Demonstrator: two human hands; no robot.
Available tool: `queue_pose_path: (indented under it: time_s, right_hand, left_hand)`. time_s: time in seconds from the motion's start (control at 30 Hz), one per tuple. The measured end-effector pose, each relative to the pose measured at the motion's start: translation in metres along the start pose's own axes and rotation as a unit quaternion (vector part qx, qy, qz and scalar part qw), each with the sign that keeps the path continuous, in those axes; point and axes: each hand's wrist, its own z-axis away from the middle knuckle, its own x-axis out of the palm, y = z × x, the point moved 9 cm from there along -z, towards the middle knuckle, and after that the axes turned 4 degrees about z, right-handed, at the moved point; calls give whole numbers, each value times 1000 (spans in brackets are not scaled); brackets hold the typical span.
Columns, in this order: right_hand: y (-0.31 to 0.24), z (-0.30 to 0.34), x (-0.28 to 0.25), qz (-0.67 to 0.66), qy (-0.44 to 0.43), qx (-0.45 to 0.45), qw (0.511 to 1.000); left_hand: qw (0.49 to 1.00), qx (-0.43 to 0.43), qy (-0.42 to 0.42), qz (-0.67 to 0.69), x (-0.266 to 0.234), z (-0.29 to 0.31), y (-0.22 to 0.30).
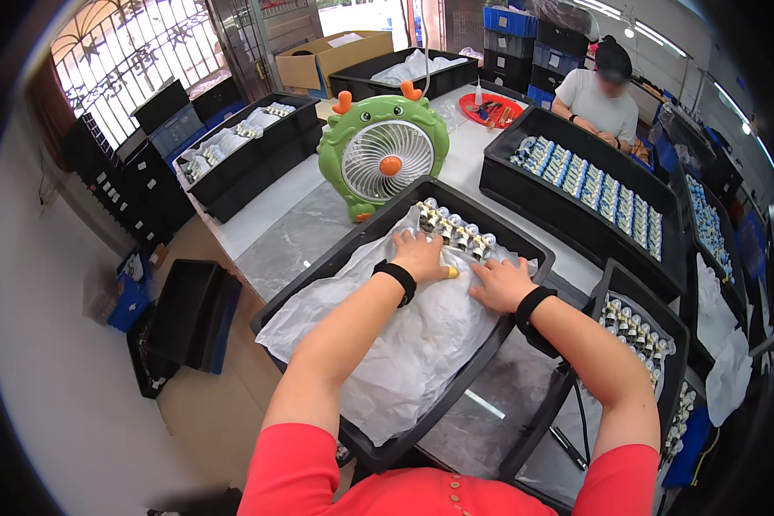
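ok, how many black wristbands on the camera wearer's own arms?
2: the left wristband, just behind the left hand, and the right wristband, just behind the right hand. Both show plainly; none looks hidden.

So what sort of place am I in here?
Probably a small assembly workshop: black trays hold rows of small, similar parts, a co-worker is at work beyond the trays, and plastic crates stand stacked at the back.
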Motion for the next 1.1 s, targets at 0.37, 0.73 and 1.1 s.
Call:
queue_pose_path:
  time_s: [0.37,0.73,1.1]
  right_hand:
    - [1,0,-3,-1,-9,17,1000]
    - [5,0,2,54,7,15,998]
    - [-5,0,-7,4,-1,14,1000]
  left_hand:
    - [1000,14,-3,10,7,0,-1]
    - [1000,27,9,1,-6,2,1]
    - [999,22,16,-28,0,3,-1]
